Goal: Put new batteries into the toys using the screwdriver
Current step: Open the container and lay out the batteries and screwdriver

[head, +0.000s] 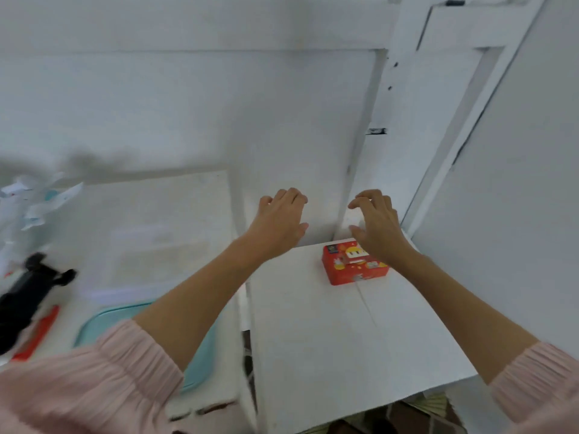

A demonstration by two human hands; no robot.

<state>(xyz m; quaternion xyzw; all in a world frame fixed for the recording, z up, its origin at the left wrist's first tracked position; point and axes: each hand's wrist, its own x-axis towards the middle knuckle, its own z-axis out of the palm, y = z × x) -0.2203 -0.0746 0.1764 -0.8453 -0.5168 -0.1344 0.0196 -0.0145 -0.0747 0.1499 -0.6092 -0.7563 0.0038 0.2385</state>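
Note:
A small red box (347,270) with a cartoon print lies on the white table (313,339) at its far edge. My right hand (376,227) hovers just above and behind the box with loosely curled fingers, holding nothing. Over the table's far left corner, my left hand (280,220) is raised too, fingers relaxed and empty. Both arms reach forward in pink sleeves. No screwdriver or batteries can be made out in this blurred view.
To the left stands a second white surface with a teal tray (103,324), a red flat tool (37,333), a black object (25,292) and crumpled papers (37,198). White wall panels rise close behind the table. A gap separates the two surfaces.

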